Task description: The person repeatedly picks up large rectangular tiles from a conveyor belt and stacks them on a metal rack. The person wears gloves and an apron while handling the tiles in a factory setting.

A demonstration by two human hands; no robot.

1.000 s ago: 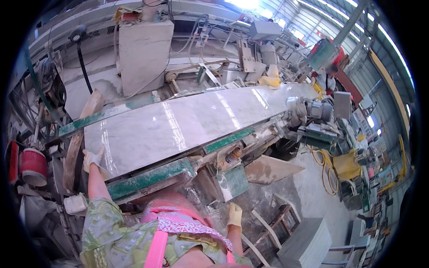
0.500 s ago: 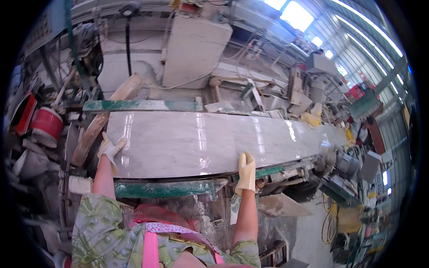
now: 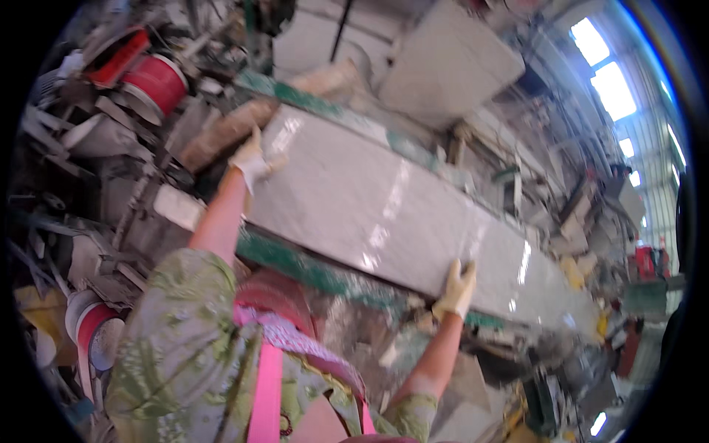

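A long, polished whitish-grey stone slab (image 3: pixel 347 188) lies across a frame with green rails. My left hand (image 3: pixel 253 164), in a pale glove, is at the slab's left end; its fingers reach along the end edge and the thumb lies over the top. Further right, my right hand (image 3: pixel 456 290), also gloved, grips the near long edge with thumb and a finger apart on the surface. The undersides of both grips are hidden. Beneath the near edge runs a green rail (image 3: pixel 310 273); another green rail (image 3: pixel 317 103) borders the far side.
Beside the slab's left end is a rough wooden beam (image 3: pixel 221 136). Stone scraps and a red-and-white bucket (image 3: pixel 153 87) crowd the left. A large pale slab (image 3: pixel 447 63) leans behind the frame. Broken pieces (image 3: pixel 473 380) lie below my right arm.
The view has turned, so the slab now slants down to the right. Both hands stay at its edges; my right thumb and finger show more apart.
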